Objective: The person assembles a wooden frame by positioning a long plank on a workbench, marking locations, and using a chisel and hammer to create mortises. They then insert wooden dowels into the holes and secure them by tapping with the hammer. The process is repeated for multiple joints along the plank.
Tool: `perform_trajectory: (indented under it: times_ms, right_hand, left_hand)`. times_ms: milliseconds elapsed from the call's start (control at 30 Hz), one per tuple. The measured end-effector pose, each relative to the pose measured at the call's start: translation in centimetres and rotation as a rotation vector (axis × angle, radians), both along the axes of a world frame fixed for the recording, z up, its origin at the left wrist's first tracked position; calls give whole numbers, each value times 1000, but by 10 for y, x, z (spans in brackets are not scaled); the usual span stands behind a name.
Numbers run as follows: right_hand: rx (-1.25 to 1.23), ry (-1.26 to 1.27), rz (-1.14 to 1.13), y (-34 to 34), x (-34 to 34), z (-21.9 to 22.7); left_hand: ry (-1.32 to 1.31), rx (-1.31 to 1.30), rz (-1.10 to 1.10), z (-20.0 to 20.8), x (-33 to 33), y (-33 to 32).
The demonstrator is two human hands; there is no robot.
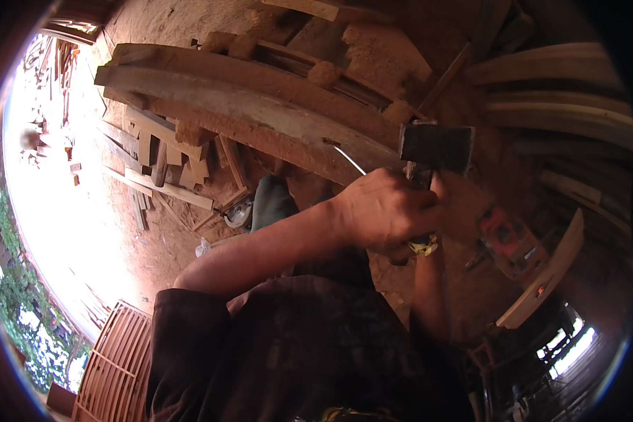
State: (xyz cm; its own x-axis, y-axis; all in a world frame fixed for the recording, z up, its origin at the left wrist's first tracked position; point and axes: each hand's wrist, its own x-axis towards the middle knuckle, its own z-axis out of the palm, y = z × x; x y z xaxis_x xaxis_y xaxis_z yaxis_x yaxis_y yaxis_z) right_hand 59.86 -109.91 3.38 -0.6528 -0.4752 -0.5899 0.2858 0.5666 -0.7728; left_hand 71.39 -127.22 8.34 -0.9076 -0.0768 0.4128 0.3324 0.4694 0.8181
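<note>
My left hand [390, 211] is closed round a chisel, whose thin bright shaft [349, 160] slants up and left to a long wooden beam [260, 109]. The shaft's tip meets the beam at a small dark notch [332, 142]. Just beyond that hand stands a hammer with a dark, blocky head [437, 148]. My right hand [439, 193] appears closed on the hammer's handle, mostly hidden behind my left hand. A frayed yellow bit [423, 246] shows below the left hand; what it belongs to is unclear.
Wood offcuts [165, 151] lie piled at left, near a round metal power tool [238, 213]. A red tool [506, 239] and a pale board [545, 278] are to the right. Curved timbers [555, 67] fill the far right. A slatted wooden frame [112, 362] stands lower left.
</note>
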Motion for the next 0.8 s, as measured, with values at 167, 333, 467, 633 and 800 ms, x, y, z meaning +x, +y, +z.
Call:
perform_trajectory:
  times_ms: [167,333,467,633,800]
  right_hand:
    - [-70,61,-55,0,15,-19]
    - [-34,658,32,5,13,55]
    - [-125,964,-278,5,-16,176]
    - [89,1362,302,10,19,173]
    - [244,508,57,46,30,126]
  left_hand:
    - [-11,21,34,-4,2,-6]
    - [-7,46,201,-4,-3,-10]
    - [-48,107,250,-1,-9,-15]
    - [-126,79,267,-2,-5,-17]
    - [-37,54,141,-8,10,-16]
